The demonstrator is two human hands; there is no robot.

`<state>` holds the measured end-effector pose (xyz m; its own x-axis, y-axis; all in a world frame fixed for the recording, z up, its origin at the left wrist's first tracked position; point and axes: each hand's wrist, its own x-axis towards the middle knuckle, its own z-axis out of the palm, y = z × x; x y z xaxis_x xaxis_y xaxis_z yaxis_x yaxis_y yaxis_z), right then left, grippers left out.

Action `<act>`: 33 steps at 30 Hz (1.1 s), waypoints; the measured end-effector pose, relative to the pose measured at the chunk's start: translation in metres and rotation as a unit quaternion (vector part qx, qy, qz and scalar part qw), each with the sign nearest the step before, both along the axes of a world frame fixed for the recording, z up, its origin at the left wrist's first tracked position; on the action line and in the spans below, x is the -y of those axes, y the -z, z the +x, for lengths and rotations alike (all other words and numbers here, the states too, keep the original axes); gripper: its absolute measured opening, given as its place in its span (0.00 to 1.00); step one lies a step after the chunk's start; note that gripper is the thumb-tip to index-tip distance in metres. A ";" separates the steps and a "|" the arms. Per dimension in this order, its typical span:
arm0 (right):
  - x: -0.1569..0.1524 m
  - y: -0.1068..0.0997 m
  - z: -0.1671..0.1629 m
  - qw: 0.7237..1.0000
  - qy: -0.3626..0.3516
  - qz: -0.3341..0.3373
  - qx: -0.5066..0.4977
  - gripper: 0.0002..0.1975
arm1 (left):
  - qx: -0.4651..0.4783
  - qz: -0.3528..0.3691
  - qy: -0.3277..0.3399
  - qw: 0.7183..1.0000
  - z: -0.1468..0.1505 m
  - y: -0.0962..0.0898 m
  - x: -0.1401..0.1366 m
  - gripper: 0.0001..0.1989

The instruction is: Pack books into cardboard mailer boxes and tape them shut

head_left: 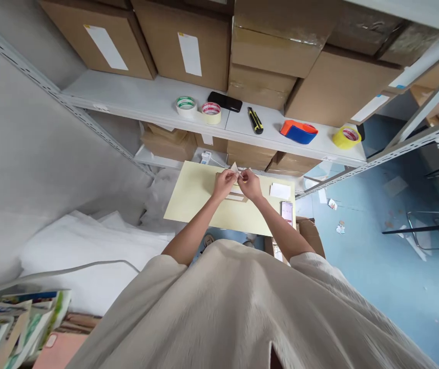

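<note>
My left hand and my right hand are close together over the pale yellow tabletop. Between them is a small white paper slip, its pointed corner sticking up past the fingers. Both hands are closed in a pinch on it. Just below the hands lies a small brown cardboard box with a white strip across it, partly covered by my fingers. To the right are a stack of white paper and a phone with a lit screen.
The shelf ahead holds tape rolls, a black phone, a yellow-black utility knife, an orange-blue tape dispenser and yellow tape. Large cartons stand behind. White sheeting lies left; an open carton stands right.
</note>
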<state>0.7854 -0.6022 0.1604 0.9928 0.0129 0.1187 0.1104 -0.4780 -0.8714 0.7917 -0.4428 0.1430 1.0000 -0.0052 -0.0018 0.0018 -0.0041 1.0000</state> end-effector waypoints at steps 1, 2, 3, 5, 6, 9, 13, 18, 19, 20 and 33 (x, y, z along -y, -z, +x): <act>-0.009 0.000 -0.001 1.000 -0.011 -0.003 0.003 0.11 | -0.003 -0.008 0.004 1.000 0.001 0.002 -0.008 0.15; -0.018 0.000 -0.002 1.000 -0.018 -0.003 0.003 0.11 | -0.005 -0.013 0.008 1.000 0.002 0.003 -0.017 0.16; -0.025 0.000 -0.004 1.000 -0.023 -0.001 0.002 0.12 | -0.007 -0.014 0.014 1.000 0.003 0.005 -0.026 0.17; -0.039 -0.001 -0.008 1.000 -0.025 0.010 -0.007 0.13 | -0.012 -0.011 0.028 0.999 0.002 0.006 -0.043 0.17; -0.044 -0.002 -0.010 0.999 -0.025 0.018 -0.015 0.14 | -0.014 -0.007 0.035 0.999 0.002 0.007 -0.051 0.17; -0.056 -0.004 -0.015 0.998 -0.021 0.046 -0.044 0.14 | -0.020 0.007 0.052 0.998 0.002 0.007 -0.067 0.14; -0.060 -0.007 -0.016 0.994 0.005 0.074 -0.080 0.14 | -0.031 -0.004 0.062 0.998 0.005 0.008 -0.074 0.13; -0.057 -0.016 -0.014 0.989 -0.007 0.100 -0.108 0.16 | -0.042 -0.018 0.074 0.996 0.008 0.009 -0.073 0.13; -0.056 -0.019 -0.014 0.988 -0.009 0.102 -0.113 0.18 | -0.043 -0.019 0.080 0.996 0.009 0.009 -0.072 0.13; -0.056 -0.021 -0.013 0.988 -0.010 0.103 -0.117 0.19 | -0.042 -0.017 0.084 0.995 0.010 0.008 -0.072 0.13; -0.030 -0.021 -0.005 0.990 -0.017 0.081 -0.117 0.13 | -0.014 0.046 0.104 0.993 0.010 -0.008 -0.060 0.08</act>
